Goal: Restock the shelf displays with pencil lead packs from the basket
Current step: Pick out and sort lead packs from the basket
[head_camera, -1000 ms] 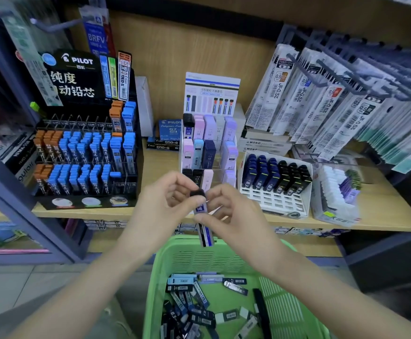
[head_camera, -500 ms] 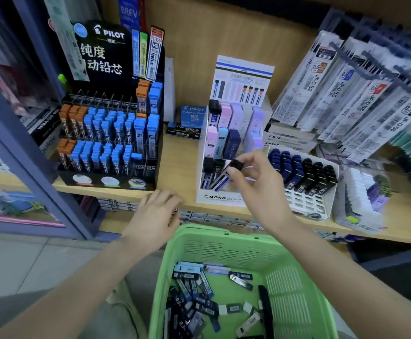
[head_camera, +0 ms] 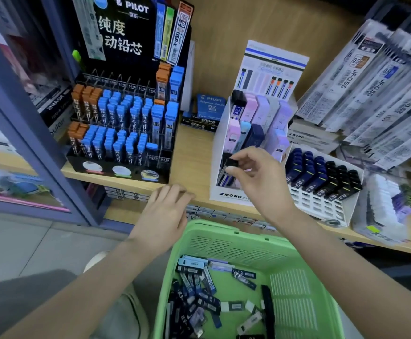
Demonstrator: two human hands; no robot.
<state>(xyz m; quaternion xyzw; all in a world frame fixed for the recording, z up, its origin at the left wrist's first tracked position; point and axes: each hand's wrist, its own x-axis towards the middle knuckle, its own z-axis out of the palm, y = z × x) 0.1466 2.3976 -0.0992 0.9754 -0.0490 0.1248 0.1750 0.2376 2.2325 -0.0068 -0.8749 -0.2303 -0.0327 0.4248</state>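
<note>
The long wood shelf [head_camera: 192, 152] holds the displays. A green basket [head_camera: 297, 302] sits low in front of it, with many lead packs [head_camera: 199, 297] lying loose inside. On the left of the shelf stands a black display [head_camera: 126, 45] full of blue and orange packs. Near the middle stands a white display [head_camera: 231, 195] with pink, purple and dark packs. The left hand [head_camera: 165, 216] hangs loose by the shelf edge, fingers soft, holding nothing. The right hand [head_camera: 260, 177] pinches a black-topped pack [head_camera: 232, 163] between thumb and finger, at the front row of the white display
</note>
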